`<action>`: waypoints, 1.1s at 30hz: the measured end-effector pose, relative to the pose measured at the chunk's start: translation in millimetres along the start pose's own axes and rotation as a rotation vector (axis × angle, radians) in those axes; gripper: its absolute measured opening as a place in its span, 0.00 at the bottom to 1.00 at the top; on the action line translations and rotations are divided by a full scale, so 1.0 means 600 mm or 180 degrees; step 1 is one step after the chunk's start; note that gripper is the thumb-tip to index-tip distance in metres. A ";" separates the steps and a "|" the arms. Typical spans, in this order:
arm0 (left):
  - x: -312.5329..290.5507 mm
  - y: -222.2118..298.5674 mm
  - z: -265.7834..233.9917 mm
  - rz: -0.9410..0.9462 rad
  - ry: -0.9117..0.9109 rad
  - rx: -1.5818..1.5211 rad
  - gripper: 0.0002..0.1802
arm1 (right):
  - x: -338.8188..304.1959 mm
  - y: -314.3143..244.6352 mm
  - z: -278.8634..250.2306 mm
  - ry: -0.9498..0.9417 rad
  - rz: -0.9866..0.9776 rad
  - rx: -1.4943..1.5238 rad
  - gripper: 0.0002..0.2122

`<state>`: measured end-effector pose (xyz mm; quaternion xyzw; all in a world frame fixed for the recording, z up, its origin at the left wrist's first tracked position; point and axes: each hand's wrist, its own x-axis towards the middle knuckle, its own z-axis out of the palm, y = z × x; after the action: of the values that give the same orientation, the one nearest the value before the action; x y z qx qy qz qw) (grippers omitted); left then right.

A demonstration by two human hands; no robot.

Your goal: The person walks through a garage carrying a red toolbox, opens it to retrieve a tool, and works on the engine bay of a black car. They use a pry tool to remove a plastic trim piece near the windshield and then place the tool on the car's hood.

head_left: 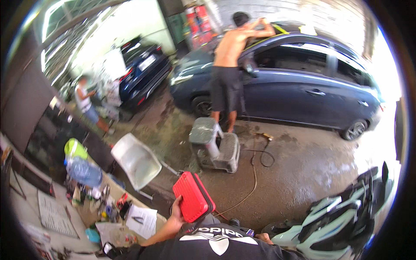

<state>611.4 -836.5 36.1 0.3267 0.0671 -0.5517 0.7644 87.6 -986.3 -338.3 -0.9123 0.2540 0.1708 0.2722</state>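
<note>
My left hand [177, 210] grips a small red hard-shell case [191, 198] by its lower left side. Ridges run over the case's face, and a black zip band goes round its edge; it looks zipped up. It is held tilted in front of my dark shirt. Low beside my right side, my right hand [263, 238] shows only in part, near a pale green and black motorcycle [320, 223]. Its fingers are too hidden to read.
A cluttered bench [113, 190] with a water jug [83, 171] and papers [142, 222] stands at left. Ahead are a white chair [138, 161], a grey step stool [212, 147] and a hose [254, 177] on the wet floor. One person [226, 56] leans over a dark blue car [294, 93]; another [85, 100] stands farther left.
</note>
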 end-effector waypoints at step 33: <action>0.700 1.298 -0.408 0.1750 0.0610 -0.1316 0.34 | 1.802 -1.001 -1.076 0.0636 -0.0518 0.1028 0.15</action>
<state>1525.8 -893.3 -17.4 0.2213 0.1583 -0.2670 0.9245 1412.2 -1329.2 -66.2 -0.8867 0.2293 0.0139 0.4012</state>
